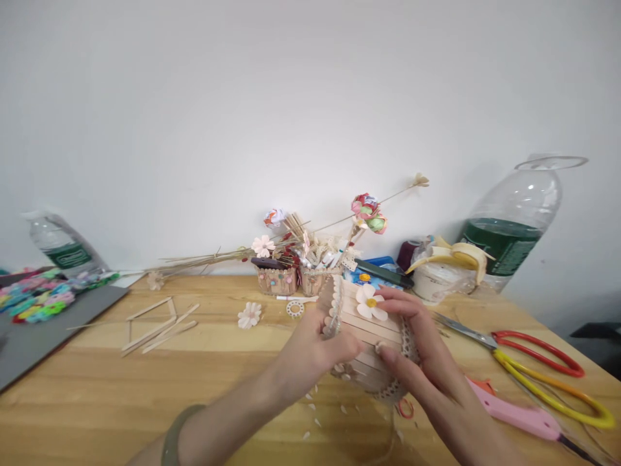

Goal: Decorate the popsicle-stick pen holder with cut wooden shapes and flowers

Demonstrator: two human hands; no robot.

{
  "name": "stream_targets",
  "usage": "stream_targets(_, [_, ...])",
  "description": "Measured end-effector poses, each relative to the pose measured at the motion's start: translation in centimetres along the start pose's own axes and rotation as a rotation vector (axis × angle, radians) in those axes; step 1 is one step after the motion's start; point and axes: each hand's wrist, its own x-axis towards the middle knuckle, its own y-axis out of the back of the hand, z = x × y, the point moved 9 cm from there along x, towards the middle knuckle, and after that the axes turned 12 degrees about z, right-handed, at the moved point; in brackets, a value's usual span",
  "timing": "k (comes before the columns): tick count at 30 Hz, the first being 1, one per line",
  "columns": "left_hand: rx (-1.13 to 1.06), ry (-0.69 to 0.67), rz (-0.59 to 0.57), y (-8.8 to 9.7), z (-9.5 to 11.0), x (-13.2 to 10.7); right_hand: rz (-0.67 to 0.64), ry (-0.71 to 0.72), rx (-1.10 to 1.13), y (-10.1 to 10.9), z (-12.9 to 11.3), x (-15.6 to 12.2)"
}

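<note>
Tilted on its side above the table is a craft-stick pot (356,323) with lace trim at both ends. A white fabric flower with a yellow centre (371,303) lies against its side. My left hand (325,349) grips the pot at its beaded rim, the thumb across the sticks. My right hand (420,349) is closed around the other end, fingers beside the flower. A small whitish piece (380,347) shows at the right thumb tip; its kind is unclear. More small flowers on the pot's lower side are partly hidden by my left hand.
At right lie scissors (495,340) and a pink glue gun (519,409). Behind stand decorated stick pots (276,281), a banana peel (466,255) on a tub and a large bottle (514,220). Loose sticks (160,330) and a fabric flower (249,315) lie left.
</note>
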Motion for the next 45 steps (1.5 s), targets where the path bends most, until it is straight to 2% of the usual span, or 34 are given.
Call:
stream_targets(7, [-0.020, -0.006, -0.064, -0.6, 0.5, -0.2, 0.030, 0.031, 0.012, 0.2, -0.1, 0.0])
stream_targets(15, [-0.045, -0.010, -0.038, 0.0, 0.4, 0.1, -0.083, -0.053, 0.110, -0.1, 1.3, -0.5])
stream_targets(23, [-0.048, 0.018, -0.052, -0.1, 0.1, 0.2, -0.030, -0.068, 0.029, 0.0, 1.0, -0.3])
stream_targets(37, [0.034, 0.004, -0.004, 0.6, 0.3, 0.0, -0.009, 0.050, -0.054, -0.2, 0.0, 0.2])
stream_targets(45, [0.004, -0.011, -0.031, -0.1, 1.1, -0.1, 0.005, 0.117, -0.050, -0.3, -0.5, 0.4])
